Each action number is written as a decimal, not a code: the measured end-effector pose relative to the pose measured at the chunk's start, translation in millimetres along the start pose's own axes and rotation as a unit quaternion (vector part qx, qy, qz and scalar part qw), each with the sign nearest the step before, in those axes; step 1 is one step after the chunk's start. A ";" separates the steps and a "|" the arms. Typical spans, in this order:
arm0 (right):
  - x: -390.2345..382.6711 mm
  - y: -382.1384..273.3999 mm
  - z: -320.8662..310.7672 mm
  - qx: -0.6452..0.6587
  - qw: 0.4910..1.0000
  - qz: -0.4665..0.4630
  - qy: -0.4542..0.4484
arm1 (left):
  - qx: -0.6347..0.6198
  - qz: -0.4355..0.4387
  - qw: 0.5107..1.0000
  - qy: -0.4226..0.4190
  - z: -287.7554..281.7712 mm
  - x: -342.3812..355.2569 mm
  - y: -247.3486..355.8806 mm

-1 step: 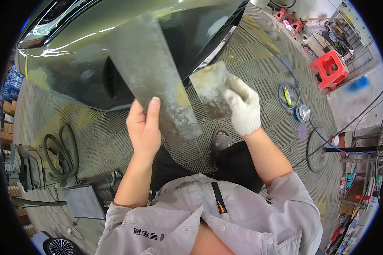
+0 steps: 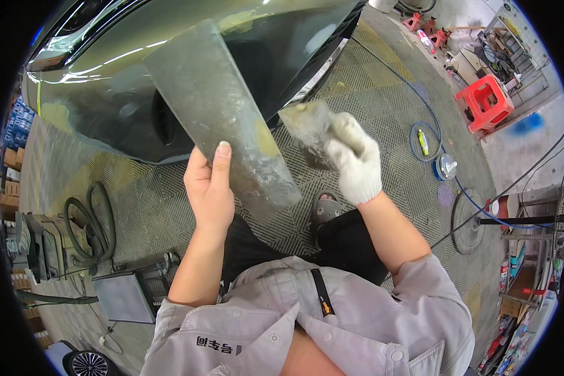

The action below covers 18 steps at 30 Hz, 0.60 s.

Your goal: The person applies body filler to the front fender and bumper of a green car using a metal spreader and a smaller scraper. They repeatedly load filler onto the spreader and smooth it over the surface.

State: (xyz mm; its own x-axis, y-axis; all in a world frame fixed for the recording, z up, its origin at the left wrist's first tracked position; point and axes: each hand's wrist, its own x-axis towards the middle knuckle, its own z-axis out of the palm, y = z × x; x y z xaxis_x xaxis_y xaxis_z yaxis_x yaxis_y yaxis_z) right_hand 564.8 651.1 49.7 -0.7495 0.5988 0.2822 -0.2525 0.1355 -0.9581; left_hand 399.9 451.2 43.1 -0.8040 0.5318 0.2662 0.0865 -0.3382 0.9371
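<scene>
My bare left hand (image 2: 209, 188) grips a long grey metal plate (image 2: 207, 84) near its lower end, thumb on top. The plate slants up to the left, in front of the car bumper, and bears whitish smears and a yellowish putty patch (image 2: 266, 139) near my end. In a white knit glove, my right hand (image 2: 358, 160) is closed on a smaller putty scraper (image 2: 310, 135), slightly blurred by motion. A yellowish dab of putty shows on the scraper's far corner. The two tools are apart. Beyond them, the dark green car bumper (image 2: 122, 106) carries dull, yellowish filled patches.
A blue hose (image 2: 413, 131) loops on the patterned floor at the right, by a small round tin (image 2: 445, 167) and a yellow-green tube (image 2: 423, 142). A red stool (image 2: 485, 103) stands farther right. Left lie a coiled grey hose (image 2: 91, 229) and a flat-topped box (image 2: 124, 299).
The scraper in my right hand has tipped, so its face shows narrower. The long plate has shifted slightly, its far end swinging a little left.
</scene>
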 end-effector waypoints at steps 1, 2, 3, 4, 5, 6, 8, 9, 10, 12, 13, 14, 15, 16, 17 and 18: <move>-0.7 1.7 0.2 0.036 0.991 -0.099 -0.079 | -0.051 0.001 0.999 0.001 1.1 -0.4 -2.2; -0.6 4.0 1.9 0.015 0.973 -0.182 -0.138 | -0.090 -0.014 0.996 0.011 2.3 -0.9 -4.3; -1.7 5.5 3.6 0.025 0.976 -0.150 -0.156 | -0.096 -0.013 0.995 0.016 3.7 -1.5 -6.2; -3.3 7.4 8.0 0.027 0.976 -0.116 -0.184 | -0.102 -0.012 0.995 0.020 5.0 -2.7 -7.5; -2.5 7.8 8.1 0.015 0.977 -0.105 -0.186 | -0.107 -0.010 0.994 0.024 5.4 -3.2 -8.4; -3.3 8.2 10.4 -0.012 0.974 -0.095 -0.205 | -0.102 0.008 0.994 0.031 4.7 -3.0 -8.6; -1.6 7.9 12.2 -0.129 0.963 -0.120 -0.203 | -0.085 0.040 0.994 0.046 2.4 -3.2 -8.8; -0.7 7.3 13.5 -0.162 0.961 -0.119 -0.190 | -0.081 0.059 0.994 0.037 -2.4 -1.7 -6.9; -0.1 6.1 13.8 -0.194 0.958 -0.116 -0.177 | -0.090 0.065 0.993 0.044 -6.6 0.1 -5.4; 1.7 2.8 14.2 -0.244 0.951 -0.116 -0.151 | -0.094 0.072 0.991 0.060 -14.4 4.3 -2.3; 2.5 0.6 13.6 -0.263 0.949 -0.105 -0.141 | -0.077 0.078 0.991 0.076 -17.2 7.7 -1.5; 3.5 -1.9 13.0 -0.282 0.945 -0.094 -0.133 | -0.076 0.087 0.991 0.073 -18.5 8.9 -1.1; 4.0 -4.6 12.7 -0.299 0.942 -0.113 -0.098 | -0.072 0.092 0.991 0.072 -20.4 9.2 0.3; 6.0 -7.4 12.2 -0.331 0.930 -0.143 -0.075 | -0.067 0.097 0.990 0.071 -21.3 8.9 1.5; 6.2 -10.8 12.0 -0.346 0.918 -0.182 -0.058 | -0.050 0.102 0.991 0.068 -21.9 8.8 2.3; 7.2 -14.6 11.3 -0.360 0.908 -0.212 -0.037 | -0.032 0.107 0.992 0.065 -22.3 8.9 3.2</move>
State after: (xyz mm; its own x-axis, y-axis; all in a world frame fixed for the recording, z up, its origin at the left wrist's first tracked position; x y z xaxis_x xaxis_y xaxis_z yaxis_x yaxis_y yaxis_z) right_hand 556.2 644.5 66.3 -0.7244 0.3216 0.6097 -0.0825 0.8377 -0.5398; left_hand 379.9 437.5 43.4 -0.8411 0.3387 0.4217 0.2287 -0.4839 0.8447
